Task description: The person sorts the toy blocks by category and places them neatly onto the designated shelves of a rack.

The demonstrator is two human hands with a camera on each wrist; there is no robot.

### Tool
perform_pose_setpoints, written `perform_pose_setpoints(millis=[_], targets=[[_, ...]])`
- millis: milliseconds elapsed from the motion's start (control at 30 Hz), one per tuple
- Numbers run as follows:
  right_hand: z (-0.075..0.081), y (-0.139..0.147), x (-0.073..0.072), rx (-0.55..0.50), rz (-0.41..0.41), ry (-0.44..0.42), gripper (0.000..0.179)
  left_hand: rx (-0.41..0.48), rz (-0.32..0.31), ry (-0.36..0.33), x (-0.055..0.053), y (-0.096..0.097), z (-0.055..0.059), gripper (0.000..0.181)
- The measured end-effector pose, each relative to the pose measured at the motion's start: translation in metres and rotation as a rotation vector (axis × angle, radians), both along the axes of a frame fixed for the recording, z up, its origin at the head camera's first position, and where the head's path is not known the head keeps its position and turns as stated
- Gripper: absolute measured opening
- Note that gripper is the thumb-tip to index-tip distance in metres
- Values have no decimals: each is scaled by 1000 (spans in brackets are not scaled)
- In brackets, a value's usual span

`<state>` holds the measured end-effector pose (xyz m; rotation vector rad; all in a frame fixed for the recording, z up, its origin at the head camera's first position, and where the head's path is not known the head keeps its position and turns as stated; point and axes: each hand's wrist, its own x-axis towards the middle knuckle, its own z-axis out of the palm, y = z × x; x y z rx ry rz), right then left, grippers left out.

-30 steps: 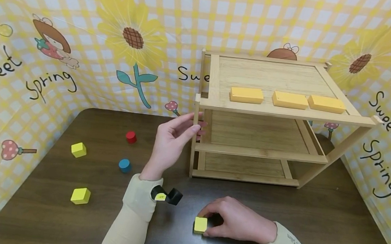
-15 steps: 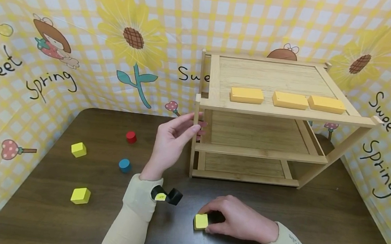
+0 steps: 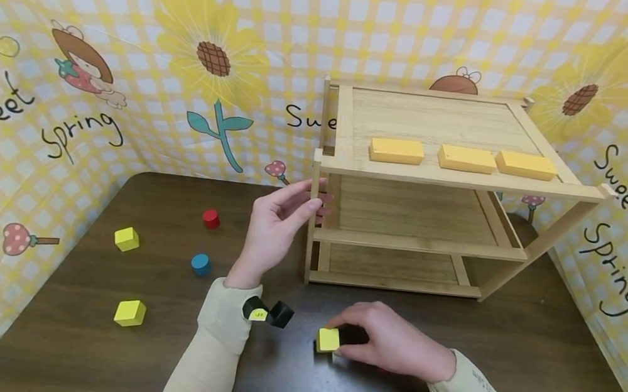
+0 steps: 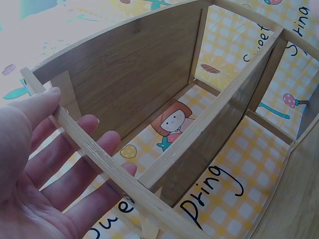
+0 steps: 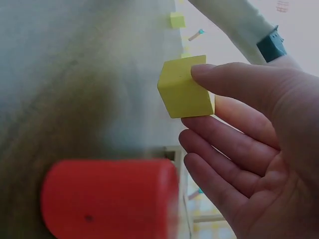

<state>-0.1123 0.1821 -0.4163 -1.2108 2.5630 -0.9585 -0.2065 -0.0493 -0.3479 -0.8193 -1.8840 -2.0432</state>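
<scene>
Head: right grip [image 3: 393, 344] pinches a yellow cube [image 3: 328, 340] (left grip [image 3: 272, 233] holds rack [image 3: 417, 244]).

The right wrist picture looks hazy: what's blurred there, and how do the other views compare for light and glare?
Right wrist: the red cylinder has a smeared right edge, the table is soft, the yellow block fairly crisp, the upper right washed out. Left wrist: the cloth bleaches nearly white at upper left. Head: mostly sharp, with pale glare on the table.
</scene>
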Motion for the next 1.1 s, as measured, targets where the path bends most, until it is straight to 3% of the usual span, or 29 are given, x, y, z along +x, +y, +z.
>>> perform_pose_setpoints(millis=[633,1100], targets=[[34,21,-11,-69,-146,81,35,12,-2,-7,0,0,0,33],[45,27,-15,-142,-183,159,36,-3,15,-18,1,0,1,34]])
